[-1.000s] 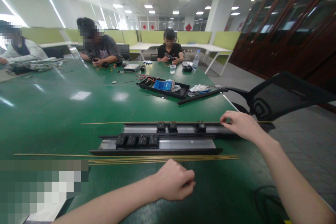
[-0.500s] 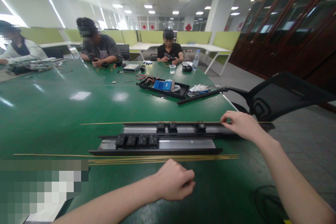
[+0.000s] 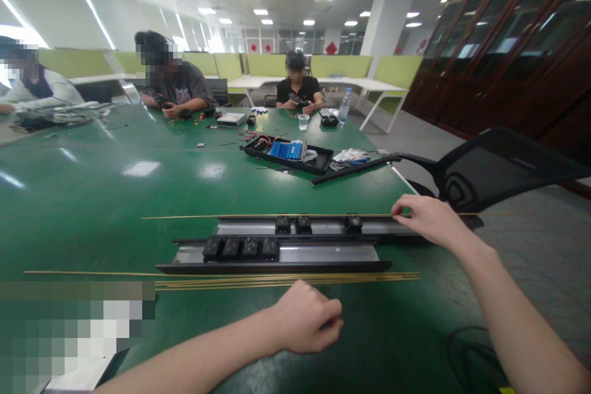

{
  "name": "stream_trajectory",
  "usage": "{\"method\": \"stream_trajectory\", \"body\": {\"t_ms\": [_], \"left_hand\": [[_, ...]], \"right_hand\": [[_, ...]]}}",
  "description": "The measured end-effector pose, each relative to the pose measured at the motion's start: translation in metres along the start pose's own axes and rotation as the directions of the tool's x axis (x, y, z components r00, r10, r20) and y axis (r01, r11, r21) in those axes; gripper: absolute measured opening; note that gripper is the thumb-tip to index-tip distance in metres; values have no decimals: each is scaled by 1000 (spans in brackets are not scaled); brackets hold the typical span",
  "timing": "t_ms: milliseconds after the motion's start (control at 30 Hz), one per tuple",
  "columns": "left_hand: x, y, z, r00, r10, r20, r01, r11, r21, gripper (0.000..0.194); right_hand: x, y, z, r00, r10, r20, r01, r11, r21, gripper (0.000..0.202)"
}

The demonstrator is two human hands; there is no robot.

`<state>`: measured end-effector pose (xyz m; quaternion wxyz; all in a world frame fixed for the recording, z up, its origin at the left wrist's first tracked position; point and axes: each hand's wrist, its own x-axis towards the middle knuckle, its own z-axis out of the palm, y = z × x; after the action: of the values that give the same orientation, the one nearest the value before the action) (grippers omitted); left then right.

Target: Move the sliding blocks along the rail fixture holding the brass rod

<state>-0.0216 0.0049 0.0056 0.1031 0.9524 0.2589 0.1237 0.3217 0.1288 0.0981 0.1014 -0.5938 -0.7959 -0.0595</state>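
The right hand (image 3: 427, 220) pinches a thin brass-coloured rod (image 3: 184, 217) between thumb and fingers; the rod reaches leftward from it, past black blocks (image 3: 303, 224) on the far rail (image 3: 252, 228). It looks light and springy, easily bent, best gripped near the blocks. The left hand (image 3: 309, 318) curls into a loose fist, more rods (image 3: 401, 276) just beyond it.

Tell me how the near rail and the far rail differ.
The near rail holds four black blocks close together; the far rail holds three blocks, the right one well apart. The far rail has one rod along it; the near rail has several rods in front. The far rail reaches farther right than the near one. Both have silvery beds and dark edges.
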Motion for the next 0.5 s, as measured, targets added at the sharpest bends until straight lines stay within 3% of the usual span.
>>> {"method": "stream_trajectory", "body": {"t_ms": [167,500], "left_hand": [[0,0,-1,1000,2,-3,-2,1000,-3,20],[0,0,-1,1000,3,-10,-3,1000,-13,21]], "right_hand": [[-1,3,0,999,-18,-27,18,1000,4,16],[-1,12,1,998,43,44,-42,999,-22,18]]}}
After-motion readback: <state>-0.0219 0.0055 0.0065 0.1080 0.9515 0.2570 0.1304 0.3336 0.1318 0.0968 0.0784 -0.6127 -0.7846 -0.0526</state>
